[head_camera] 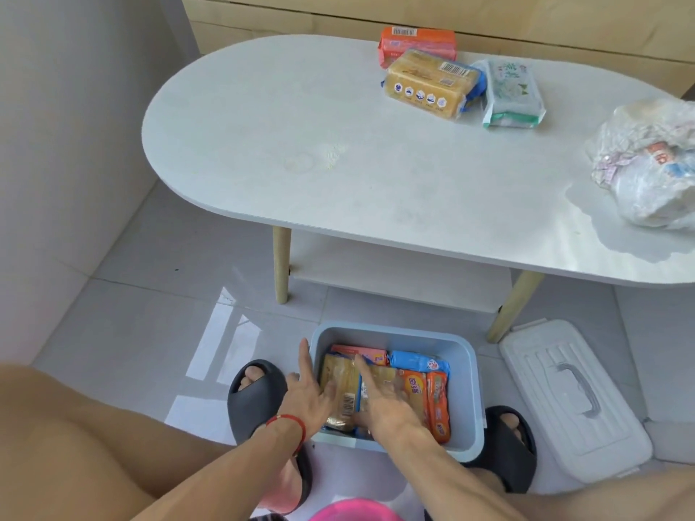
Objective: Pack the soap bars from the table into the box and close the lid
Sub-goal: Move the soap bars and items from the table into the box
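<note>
A pale blue box (pixel 472 374) stands on the floor between my feet, holding several wrapped soap bars in yellow, orange, blue and pink. My left hand (pixel 306 398) lies over the box's left rim with fingers spread on a yellow soap bar (pixel 340 385). My right hand (pixel 383 402) rests flat, fingers apart, on the yellow bar beside it. Three soap packs remain at the table's far side: an orange one (pixel 417 45), a yellow one (pixel 430 82) and a white-green one (pixel 513 94). The white lid (pixel 575 400) lies on the floor right of the box.
The white oval table (pixel 319 163) stands beyond the box, with a lower shelf (pixel 395 272) and wooden legs. A crumpled plastic bag (pixel 654 163) sits on its right end. My black slippers (pixel 255 400) flank the box. A pink object (pixel 353 511) shows at the bottom edge.
</note>
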A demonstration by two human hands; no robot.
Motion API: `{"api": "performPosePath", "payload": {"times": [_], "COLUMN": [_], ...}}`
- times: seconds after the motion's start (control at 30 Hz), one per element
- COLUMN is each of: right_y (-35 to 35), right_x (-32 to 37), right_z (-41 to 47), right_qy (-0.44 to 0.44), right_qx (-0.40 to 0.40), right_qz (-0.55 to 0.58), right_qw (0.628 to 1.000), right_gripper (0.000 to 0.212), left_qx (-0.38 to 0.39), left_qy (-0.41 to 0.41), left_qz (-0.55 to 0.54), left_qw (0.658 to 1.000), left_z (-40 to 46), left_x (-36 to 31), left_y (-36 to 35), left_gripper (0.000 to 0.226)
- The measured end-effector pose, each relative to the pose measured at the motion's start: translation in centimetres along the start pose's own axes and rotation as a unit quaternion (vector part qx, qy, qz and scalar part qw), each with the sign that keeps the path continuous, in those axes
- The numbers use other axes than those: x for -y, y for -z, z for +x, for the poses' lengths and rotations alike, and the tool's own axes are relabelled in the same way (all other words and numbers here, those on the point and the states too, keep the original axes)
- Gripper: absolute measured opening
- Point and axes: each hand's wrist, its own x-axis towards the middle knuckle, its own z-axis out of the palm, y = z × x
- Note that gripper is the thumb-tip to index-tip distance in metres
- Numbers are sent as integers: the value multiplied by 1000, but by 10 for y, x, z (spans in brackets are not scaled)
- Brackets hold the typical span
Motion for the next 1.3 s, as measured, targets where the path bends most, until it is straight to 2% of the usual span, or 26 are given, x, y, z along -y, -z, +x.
{"api": "performPosePath", "payload": {"times": [0.13,0.2,0.23,0.3,0.37,0.43,0.5,0.53,0.6,0.67,0.73,0.8,0.9,1.0,1.13,1.23,1.3], "right_y": [9,19,28,53,84,118,151,166,198,231,262,290,325,347,359,374,386], "right_x": [-8,-8,-5,2,12,19,23,25,25,23,20,16,-2,-27,-37,-31,-26], "right_z": [1,-5,-11,-24,-45,-73,-104,-119,-142,-149,-143,-130,-110,-94,-73,-58,-49], "right_qy": [5,22,30,48,68,98,153,191,252,259,228,195,158,124,127,140,152], "right_qx": [8,-5,-17,-50,-63,-44,-69,-119,-259,-386,-441,-438,-426,-457,-507,-540,-560], "right_qz": [38,29,18,2,-2,40,111,144,213,255,268,231,54,-57,-20,-4,10], "right_qw": [999,999,999,998,996,993,979,964,908,848,826,846,889,879,852,830,815], "right_gripper": [107,103,97,68,43,32,30,28,20,14,14,20,34,43,50,43,39], "left_qx": [42,31,3,-45,-67,-125,-193,-213,-224,-226,-228,-223,-226,-234,-207,-201,-252], "left_qy": [33,36,25,-9,-67,-150,-258,-310,-387,-424,-436,-427,-404,-413,-402,-400,-417], "left_qz": [87,194,255,326,351,333,235,171,80,60,91,113,78,112,236,317,323], "left_qw": [995,980,967,944,931,922,917,911,891,875,866,869,883,873,860,836,811], "left_z": [-5,-10,-13,-24,-44,-66,-92,-103,-116,-113,-96,-70,-31,4,36,54,55], "left_x": [-9,-21,-31,-56,-86,-114,-142,-157,-186,-212,-239,-264,-296,-319,-336,-344,-347], "left_y": [10,17,22,37,58,82,108,121,144,160,171,176,170,153,143,144,146], "left_gripper": [94,93,85,64,46,33,23,17,10,14,19,25,32,48,75,70,55]}}
